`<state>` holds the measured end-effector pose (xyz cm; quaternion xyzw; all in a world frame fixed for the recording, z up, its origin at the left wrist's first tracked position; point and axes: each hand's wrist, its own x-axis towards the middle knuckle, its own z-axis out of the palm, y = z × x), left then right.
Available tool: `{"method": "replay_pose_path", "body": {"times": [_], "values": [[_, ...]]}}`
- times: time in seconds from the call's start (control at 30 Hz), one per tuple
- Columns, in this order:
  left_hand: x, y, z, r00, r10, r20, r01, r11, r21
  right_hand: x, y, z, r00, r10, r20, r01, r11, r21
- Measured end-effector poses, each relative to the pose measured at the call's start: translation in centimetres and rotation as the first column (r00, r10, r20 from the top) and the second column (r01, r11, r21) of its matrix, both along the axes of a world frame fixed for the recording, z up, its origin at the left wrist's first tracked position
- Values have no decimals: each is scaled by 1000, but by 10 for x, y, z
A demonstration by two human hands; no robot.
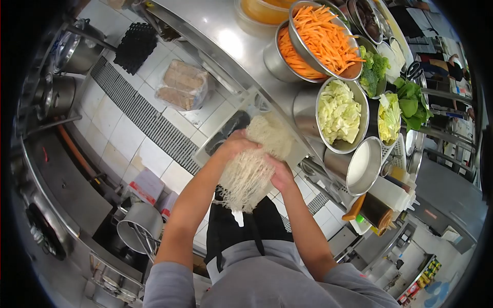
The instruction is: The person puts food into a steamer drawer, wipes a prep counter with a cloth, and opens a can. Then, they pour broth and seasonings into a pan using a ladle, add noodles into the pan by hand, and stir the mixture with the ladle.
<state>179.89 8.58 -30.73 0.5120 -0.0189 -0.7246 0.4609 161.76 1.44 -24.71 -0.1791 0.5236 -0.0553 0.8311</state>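
Note:
A bundle of pale, thin dried noodles (245, 178), like rice vermicelli, hangs in front of my apron with its loose strands pointing toward me. My left hand (237, 146) grips it at the upper left, fingers curled into the strands. On the other side my right hand (280, 173) is closed round its edge. More of the same noodles (271, 134) lie just beyond my hands, above a light-coloured open bin or drawer (204, 155). Whether the two masses are joined is hidden by my fingers. Dark plastic (233, 126) shows inside the bin.
A steel counter (221, 36) runs along the right, bearing bowls of carrot strips (323, 38), chopped cabbage (340, 110), broccoli (374, 72) and white liquid (358, 163). A wrapped package (182, 84) sits on the tiled floor. Steel pots (141, 226) stand at left.

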Motion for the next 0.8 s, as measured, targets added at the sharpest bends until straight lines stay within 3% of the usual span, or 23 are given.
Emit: {"method": "replay_pose_path", "body": {"times": [0.03,0.13,0.27,0.33,0.37,0.43,0.47,0.53,0.57,0.63,0.73,0.8], "values": [[0,-2,0,991,-10,131,9,1000,10,3,-4,-4,997,-81,7,81,996,-41],[5,4,17,993,58,106,-59,998,8,12,-20,-12,992,-128,12,129,991,-26],[11,17,21,956,55,287,-66,997,29,26,-13,-36,996,-63,-66,51,986,-161],[10,24,20,871,134,473,-127,991,-47,33,-7,-37,978,-65,-198,3,954,-299],[8,25,20,871,132,473,-124,991,-48,37,-5,-37,978,-68,-197,6,954,-300],[8,25,38,713,41,700,-72,997,15,43,1,-36,945,-108,-309,-39,900,-433],[5,25,48,713,40,700,-71,997,15,47,4,-38,945,-109,-309,-38,900,-433],[-2,21,65,553,17,833,-146,986,77,50,8,-50,833,-99,-544,-313,727,-611],[-2,21,61,554,15,833,-143,987,77,47,9,-54,833,-102,-544,-311,728,-612],[-1,24,44,739,37,672,-70,997,23,49,9,-51,808,-114,-578,-341,710,-617],[7,23,26,807,78,585,-142,988,65,40,-3,-51,812,-126,-569,-315,727,-610],[7,17,23,769,57,637,-118,992,54,34,-13,-58,794,-130,-593,-346,706,-618]]}}
